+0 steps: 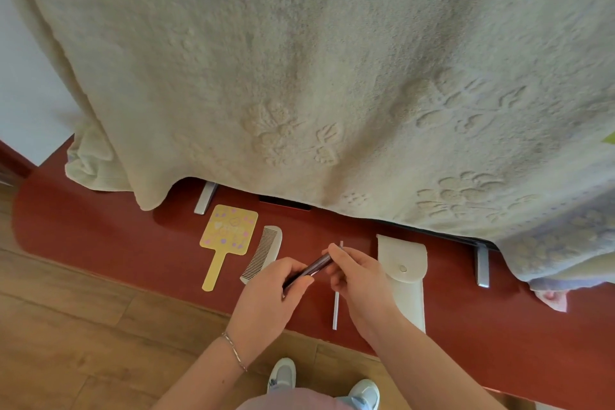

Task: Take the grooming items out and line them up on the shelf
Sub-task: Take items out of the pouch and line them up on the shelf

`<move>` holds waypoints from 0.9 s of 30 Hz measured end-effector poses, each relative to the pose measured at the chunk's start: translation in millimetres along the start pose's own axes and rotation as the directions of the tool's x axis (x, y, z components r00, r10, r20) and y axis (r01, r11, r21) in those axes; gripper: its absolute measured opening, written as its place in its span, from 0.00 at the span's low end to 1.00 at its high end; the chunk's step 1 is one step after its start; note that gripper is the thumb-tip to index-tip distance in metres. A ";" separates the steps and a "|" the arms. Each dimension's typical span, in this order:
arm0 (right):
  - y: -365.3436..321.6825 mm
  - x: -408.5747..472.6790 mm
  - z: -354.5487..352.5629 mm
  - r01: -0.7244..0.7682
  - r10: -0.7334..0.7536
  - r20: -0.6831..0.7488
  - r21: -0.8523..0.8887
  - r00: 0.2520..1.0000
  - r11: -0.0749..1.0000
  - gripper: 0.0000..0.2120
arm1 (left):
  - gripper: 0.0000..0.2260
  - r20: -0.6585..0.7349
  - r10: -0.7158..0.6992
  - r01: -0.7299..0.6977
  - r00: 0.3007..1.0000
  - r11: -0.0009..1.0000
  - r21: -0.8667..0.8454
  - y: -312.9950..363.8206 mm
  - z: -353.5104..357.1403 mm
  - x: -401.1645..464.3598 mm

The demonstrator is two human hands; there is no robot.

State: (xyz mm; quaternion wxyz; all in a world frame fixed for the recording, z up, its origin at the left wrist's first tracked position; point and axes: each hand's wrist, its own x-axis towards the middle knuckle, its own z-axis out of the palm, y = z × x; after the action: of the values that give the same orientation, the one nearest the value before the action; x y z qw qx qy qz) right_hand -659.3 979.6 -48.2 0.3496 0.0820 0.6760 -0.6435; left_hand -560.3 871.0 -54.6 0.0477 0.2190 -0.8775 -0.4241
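I hold the slim dark-brown pen-shaped grooming stick (309,271) pinched between my left hand (271,293) and right hand (354,271), over the red shelf (100,230). It hangs between the white plastic comb (263,251) and thin white stick (336,306), so the row stays even.

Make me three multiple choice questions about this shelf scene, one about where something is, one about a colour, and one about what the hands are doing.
1. Where does the comb lie?
A. Just right of the hand mirror
B. On the white pouch
C. On the wooden floor

2. What colour is the shelf?
A. White
B. Dark red
C. Green

3. What are the hands doing?
A. Both rest flat on the shelf
B. Both grip the towel
C. The left hand and right hand hold one dark slim stick between them

Answers: 1 A, the comb sits beside the yellow mirror, on its right. 2 B, the surface under the items is dark red. 3 C, fingers of both hands close on the stick's two ends above the shelf.
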 end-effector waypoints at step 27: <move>20.2 115.2 4.8 0.502 -0.507 0.438 -0.865 0.743 -0.011 0.13 | 0.09 -0.013 -0.060 0.059 0.998 0.880 0.471 -54.1 32.7 43.9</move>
State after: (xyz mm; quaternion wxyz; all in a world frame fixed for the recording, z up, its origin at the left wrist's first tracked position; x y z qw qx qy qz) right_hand -731.7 939.3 -130.9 0.0640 -0.3981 0.9005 -0.1630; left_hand -590.0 846.5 -121.3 -0.0208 0.2504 -0.9471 -0.1997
